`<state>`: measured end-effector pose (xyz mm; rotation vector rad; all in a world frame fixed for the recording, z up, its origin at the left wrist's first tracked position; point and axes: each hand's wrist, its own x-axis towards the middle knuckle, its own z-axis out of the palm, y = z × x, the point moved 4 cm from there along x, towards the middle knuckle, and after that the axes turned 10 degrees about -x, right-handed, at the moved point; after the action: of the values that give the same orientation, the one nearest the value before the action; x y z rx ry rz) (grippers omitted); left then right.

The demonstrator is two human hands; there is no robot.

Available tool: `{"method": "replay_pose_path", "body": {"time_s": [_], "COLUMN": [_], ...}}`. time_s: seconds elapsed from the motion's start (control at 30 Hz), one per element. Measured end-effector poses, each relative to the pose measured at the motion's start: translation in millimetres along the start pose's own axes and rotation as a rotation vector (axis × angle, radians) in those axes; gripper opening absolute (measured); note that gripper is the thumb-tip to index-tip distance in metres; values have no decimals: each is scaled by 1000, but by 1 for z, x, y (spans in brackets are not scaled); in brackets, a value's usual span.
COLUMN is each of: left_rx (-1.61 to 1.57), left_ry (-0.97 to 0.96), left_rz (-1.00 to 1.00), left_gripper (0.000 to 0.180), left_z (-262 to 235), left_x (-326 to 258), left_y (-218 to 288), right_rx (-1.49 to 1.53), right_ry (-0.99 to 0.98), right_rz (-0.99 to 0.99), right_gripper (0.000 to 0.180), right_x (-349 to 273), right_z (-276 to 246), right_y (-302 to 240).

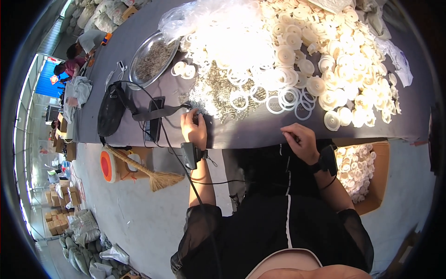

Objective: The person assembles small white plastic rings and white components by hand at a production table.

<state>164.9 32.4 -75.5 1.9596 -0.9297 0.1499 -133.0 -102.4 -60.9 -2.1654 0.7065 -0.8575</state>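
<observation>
My left hand [193, 129] is at the near edge of a heap of small metal springs [218, 90] and tiny clear pieces [200, 108]. Its thumb and fingers are bent together, and what they hold is too small to make out. Over the near table edge, my right hand [301, 141] has its fingers curled against the thumb; any piece in them is hidden. White plastic rings [272, 105] lie between and beyond the hands. A large pile of cream plastic discs [332, 120] spreads to the right, with its middle washed out by glare.
A round metal tray [132, 74] of small parts, a black pouch [110, 114] and a dark flat device [153, 122] lie left on the grey tablecloth [260, 134]. A cable crosses my left forearm. Below are a broom [165, 180] and a carton [383, 174] of discs. People work far left.
</observation>
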Motion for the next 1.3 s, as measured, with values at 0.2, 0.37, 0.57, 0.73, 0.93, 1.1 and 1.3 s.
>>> {"method": "replay_pose_path", "body": {"time_s": [0.2,0.37,0.57,0.73,0.93,1.1,1.3], "left_rx": [52,-145,-188,-172,-246,-858,-1034], "left_ry": [-52,-72,40,-2,-11,-140,-354], "left_rz": [35,-122,16,96,148,-102,-180], "left_gripper": [20,22,17,16,13,19,22], "left_z": [9,10,13,25,35,46,72], "left_x": [0,-11,-18,-16,-9,-18,-51], "left_y": [-1,5,18,34,48,58,109], "right_rx": [6,16,27,26,29,120,758], "right_ry": [-16,-7,14,6,5,-24,-166], "right_rz": [-6,-7,-19,-39,-30,110,348], "right_gripper": [13,14,11,11,11,14,39], "right_x": [-3,-2,-1,-3,-4,-2,23], "right_z": [1,0,-2,-1,-1,2,34], "right_y": [4,3,3,5,5,11,-3]}}
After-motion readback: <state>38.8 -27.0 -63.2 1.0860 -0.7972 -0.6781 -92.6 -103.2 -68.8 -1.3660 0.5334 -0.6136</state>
